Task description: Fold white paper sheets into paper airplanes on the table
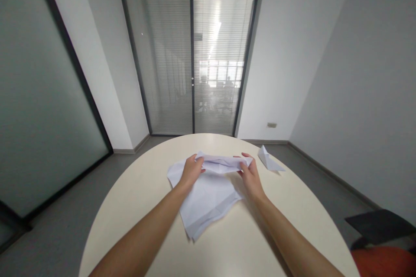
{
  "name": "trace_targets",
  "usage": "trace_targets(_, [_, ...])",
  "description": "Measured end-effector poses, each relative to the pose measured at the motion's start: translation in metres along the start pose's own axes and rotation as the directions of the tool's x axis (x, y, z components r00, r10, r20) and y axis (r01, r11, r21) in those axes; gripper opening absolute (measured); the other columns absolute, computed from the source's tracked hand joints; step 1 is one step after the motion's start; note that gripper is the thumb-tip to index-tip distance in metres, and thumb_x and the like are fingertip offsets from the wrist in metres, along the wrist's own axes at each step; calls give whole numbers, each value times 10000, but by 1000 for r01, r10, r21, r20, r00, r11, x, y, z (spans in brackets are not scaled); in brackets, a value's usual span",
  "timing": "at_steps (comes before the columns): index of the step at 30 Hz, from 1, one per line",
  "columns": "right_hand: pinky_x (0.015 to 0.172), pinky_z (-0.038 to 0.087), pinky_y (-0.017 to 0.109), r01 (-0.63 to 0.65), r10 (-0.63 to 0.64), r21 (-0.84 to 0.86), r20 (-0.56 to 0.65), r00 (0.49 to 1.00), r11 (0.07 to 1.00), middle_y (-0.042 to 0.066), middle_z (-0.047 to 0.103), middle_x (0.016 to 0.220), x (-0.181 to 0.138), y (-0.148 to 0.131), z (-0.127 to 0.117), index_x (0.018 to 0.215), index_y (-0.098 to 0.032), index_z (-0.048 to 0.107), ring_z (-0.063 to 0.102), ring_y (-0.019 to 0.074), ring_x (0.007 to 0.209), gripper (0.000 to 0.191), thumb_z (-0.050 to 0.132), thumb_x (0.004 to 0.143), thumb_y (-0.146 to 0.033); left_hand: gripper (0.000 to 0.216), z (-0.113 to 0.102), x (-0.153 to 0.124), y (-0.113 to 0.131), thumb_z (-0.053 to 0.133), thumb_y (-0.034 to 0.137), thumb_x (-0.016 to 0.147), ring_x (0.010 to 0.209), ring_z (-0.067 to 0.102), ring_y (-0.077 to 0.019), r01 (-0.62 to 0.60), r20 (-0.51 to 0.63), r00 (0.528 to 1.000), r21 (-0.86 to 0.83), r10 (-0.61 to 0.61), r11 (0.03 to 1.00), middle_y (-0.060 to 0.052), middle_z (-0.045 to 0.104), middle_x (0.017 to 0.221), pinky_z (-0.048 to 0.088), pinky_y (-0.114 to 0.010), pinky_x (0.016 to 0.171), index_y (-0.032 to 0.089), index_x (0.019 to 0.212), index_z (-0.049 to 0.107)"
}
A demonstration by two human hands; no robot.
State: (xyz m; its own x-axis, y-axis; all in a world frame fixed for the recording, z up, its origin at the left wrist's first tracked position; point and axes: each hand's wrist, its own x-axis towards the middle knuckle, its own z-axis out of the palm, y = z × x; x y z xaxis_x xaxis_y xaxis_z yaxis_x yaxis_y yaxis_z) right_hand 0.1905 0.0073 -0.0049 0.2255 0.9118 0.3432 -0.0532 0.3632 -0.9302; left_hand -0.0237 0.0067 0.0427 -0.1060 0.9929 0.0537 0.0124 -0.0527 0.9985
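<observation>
Between my hands a folded white paper strip [222, 163] is held level, just above the table. My left hand [192, 171] pinches its left end, and my right hand [249, 174] grips its right end with the thumb on the near side. Below and behind my left hand lies a larger creased sheet of white paper [208, 201], with a folded, crumpled near edge. Whether the strip and this sheet are joined cannot be made out. To the right of my right hand a folded white paper shape [268, 160] stands with a pointed peak.
A round cream table [136, 207] carries all the paper. At the lower right is a chair with a red seat [383, 262] and a dark back [380, 225]. Beyond the table are glass doors with blinds [191, 65] and a white wall with a socket [271, 125].
</observation>
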Motion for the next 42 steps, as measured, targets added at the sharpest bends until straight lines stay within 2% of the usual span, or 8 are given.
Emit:
trace_targets(8, [814,530,368,172,-184,-156,-69,980,973,59,594,1069,-6,-8,6,1182,-276,427,600,220,982,367,540,915,-501,207,0,3,-5,564,262,814,784,674,-169,104,47,994,-125,-99,987,-95,703,932,581,-270,679,146,954,662])
trace_targets(11, [913,474,446,396,-509,-458,-153,847,796,136,517,1276,-6,-17,1,1227,-244,417,510,282,1190,433,617,877,-400,205,2,1,-5,561,267,825,797,693,-180,141,92,988,-162,-127,977,-109,716,961,586,-283,694,139,945,666])
trace_targets(14, [1001,383,513,515,-689,-684,25,724,517,129,561,1242,-9,-27,-5,1157,-241,545,500,307,1202,271,593,894,-284,227,5,-1,-9,548,260,827,843,695,-203,160,107,983,-139,-146,977,-124,722,998,587,-293,691,131,964,675])
trace_targets(17, [914,429,450,620,-533,-685,384,754,383,83,674,1004,-16,-33,-3,1022,-264,672,601,260,968,197,497,947,-210,257,10,-2,-16,553,275,825,883,688,-221,152,131,982,-109,-137,982,-132,722,996,582,-293,692,117,985,676])
trace_targets(20, [835,486,420,660,-445,-635,494,747,402,90,700,986,-23,-33,5,1061,-260,702,627,264,927,237,485,969,-279,264,18,-5,-19,580,313,826,893,680,-224,141,168,978,-105,-123,984,-123,718,996,577,-301,704,124,978,684])
trace_targets(30, [843,517,456,674,-420,-599,527,739,434,93,712,1022,-29,-34,15,1018,-253,695,636,282,967,194,522,970,-328,252,37,-27,-13,664,374,836,916,663,-208,177,344,932,-149,-117,973,-103,712,971,563,-303,763,133,900,702])
trace_targets(38, [1055,436,516,715,-409,-500,593,694,488,69,704,1157,-29,-29,17,1160,-276,605,612,246,1174,251,422,995,-232,129,41,-24,-12,524,179,864,708,621,-138,350,287,922,-342,-258,872,-89,668,907,575,-286,692,130,887,641])
trace_targets(42, [1067,406,507,766,-432,-494,634,641,412,43,725,1035,-29,-30,15,1089,-264,602,662,214,1027,240,396,996,-186,103,41,-22,-15,520,169,865,683,604,-136,318,232,941,-345,-248,883,-66,637,832,560,-265,645,139,848,617])
